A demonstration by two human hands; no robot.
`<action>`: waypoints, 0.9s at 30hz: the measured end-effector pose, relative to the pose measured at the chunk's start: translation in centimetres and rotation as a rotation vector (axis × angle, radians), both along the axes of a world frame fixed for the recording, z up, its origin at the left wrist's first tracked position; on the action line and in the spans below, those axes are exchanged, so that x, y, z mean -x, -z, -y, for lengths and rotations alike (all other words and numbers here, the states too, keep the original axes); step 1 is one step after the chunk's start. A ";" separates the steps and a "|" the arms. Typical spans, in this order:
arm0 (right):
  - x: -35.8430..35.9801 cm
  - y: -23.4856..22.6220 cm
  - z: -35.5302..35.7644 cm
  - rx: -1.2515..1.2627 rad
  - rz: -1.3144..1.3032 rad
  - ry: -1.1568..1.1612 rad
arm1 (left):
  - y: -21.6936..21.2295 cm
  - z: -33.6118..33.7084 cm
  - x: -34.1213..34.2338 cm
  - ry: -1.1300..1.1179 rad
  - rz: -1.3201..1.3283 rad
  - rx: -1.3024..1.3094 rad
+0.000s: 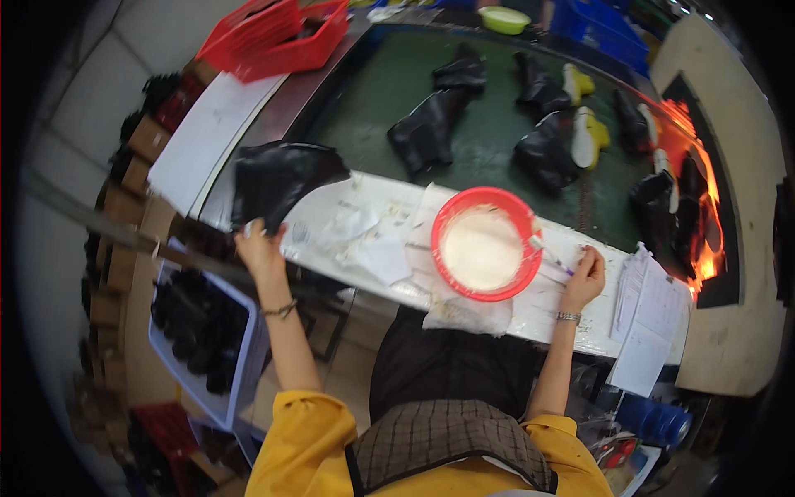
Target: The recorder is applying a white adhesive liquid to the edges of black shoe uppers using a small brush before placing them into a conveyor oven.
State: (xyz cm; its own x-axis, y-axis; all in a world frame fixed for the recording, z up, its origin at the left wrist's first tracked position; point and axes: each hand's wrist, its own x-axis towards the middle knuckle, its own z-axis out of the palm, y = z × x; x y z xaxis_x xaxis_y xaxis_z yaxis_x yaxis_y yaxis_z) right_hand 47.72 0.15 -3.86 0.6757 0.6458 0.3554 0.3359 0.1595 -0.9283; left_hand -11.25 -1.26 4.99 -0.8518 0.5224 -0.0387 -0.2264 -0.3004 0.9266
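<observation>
Black leather, a floppy boot upper (277,178), hangs from my left hand (258,248) at the left end of the white surface (364,207); my fingers (248,228) are closed on its near edge and the piece rises away toward the far left. My right hand (585,277) rests at the right of the surface, its fingers pinched shut around a thin brush (551,255) whose tip reaches over the rim of the red bowl (484,243). That bowl sits just left of my right hand, filled with a pale, creamy paste, on crumpled, stained paper (373,244). Beyond the surface, on the far side, a dark green belt (497,124) carries several black boot pieces (426,132), some with yellow forms (590,137) inside. A stack of paper sheets (650,319) lies at the near right. Far left stands a red basket (277,37), and down at the near left a pale crate (240,364) holds more black pieces.
</observation>
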 end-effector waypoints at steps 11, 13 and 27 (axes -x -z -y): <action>1.3 -1.9 1.0 0.011 0.153 -0.018 | -2.1 5.2 -4.2 0.195 -1.224 0.726; 2.3 -3.1 2.2 -0.021 0.355 -0.102 | -1.8 2.7 -4.4 0.315 -1.309 0.671; 3.0 -2.6 3.4 0.191 0.458 -0.279 | -9.6 -2.2 4.9 0.832 -0.549 0.636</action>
State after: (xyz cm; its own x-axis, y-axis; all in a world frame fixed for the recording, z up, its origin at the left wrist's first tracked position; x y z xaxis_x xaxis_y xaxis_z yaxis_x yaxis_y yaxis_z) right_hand 44.73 -3.27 -1.28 0.2745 0.8594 0.4315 0.6798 0.1440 -0.7191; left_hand -16.14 0.96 14.60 -0.2423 0.9432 -0.2275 0.3404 0.3022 0.8904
